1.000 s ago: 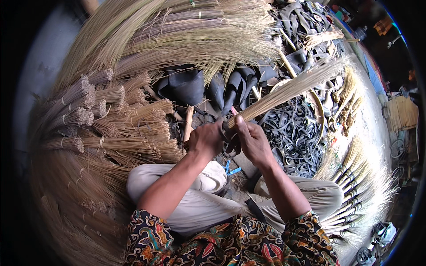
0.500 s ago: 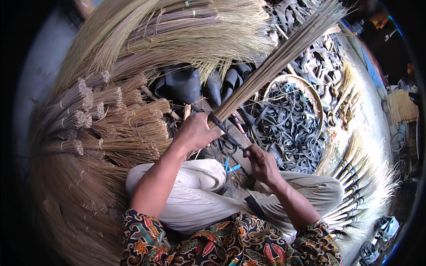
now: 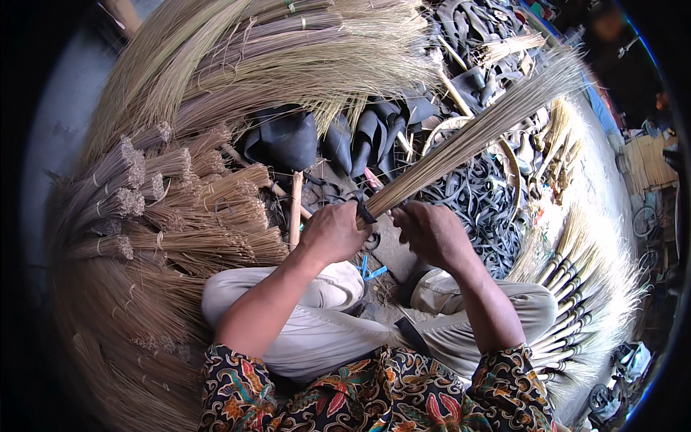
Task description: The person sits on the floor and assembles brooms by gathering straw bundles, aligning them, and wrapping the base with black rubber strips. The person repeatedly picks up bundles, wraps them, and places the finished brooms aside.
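Both fwd: L hand (image 3: 332, 234) clamped on straw bndl (image 3: 468, 144), R hand (image 3: 435, 234) curled, grip unclr.

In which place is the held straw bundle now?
In the head view, the straw bundle slants from the left hand, near the centre, toward the upper right, crossing in front of the round basket.

Straw bundles (image 3: 223, 198) lie left of the hands (image 3: 333, 234), strips (image 3: 471, 189) in a basket (image 3: 516, 171) to their right.

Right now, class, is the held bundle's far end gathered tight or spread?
Spread: the straw bundle widens from the left hand toward its upper-right end.
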`<action>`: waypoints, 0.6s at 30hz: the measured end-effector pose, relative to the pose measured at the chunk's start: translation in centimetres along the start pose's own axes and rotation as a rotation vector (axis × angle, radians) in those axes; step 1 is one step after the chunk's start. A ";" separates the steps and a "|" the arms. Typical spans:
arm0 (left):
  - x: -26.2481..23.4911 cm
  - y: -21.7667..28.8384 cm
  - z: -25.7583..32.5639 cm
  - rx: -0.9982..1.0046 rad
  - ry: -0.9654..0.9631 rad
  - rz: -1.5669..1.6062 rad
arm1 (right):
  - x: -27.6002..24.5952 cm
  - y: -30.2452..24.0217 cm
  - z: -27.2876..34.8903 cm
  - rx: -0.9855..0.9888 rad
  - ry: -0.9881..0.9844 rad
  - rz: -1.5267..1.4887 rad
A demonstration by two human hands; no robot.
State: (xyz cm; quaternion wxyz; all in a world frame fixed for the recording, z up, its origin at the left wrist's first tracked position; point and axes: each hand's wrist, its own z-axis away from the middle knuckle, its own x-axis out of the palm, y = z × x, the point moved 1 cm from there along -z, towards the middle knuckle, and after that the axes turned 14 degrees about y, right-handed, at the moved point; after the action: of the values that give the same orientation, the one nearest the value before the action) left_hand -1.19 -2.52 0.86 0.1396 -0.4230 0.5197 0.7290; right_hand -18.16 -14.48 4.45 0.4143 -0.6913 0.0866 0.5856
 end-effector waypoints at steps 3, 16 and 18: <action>1.3 -0.3 -0.2 0.028 0.089 -0.092 | 1.4 -1.9 -1.3 0.060 0.208 -0.211; 1.8 -3.8 -1.9 0.002 0.265 -0.226 | 5.7 -3.8 0.3 0.394 -0.048 -1.031; 1.7 -3.9 -2.4 0.012 0.278 -0.280 | 5.8 -3.9 0.7 0.382 -0.120 -0.778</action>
State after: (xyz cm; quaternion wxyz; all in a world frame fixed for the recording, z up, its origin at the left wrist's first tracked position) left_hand 1.49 -3.40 -3.15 0.1690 -0.5869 0.4744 0.6340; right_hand -14.57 -9.40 1.17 0.7290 -0.5480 -0.0977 0.3984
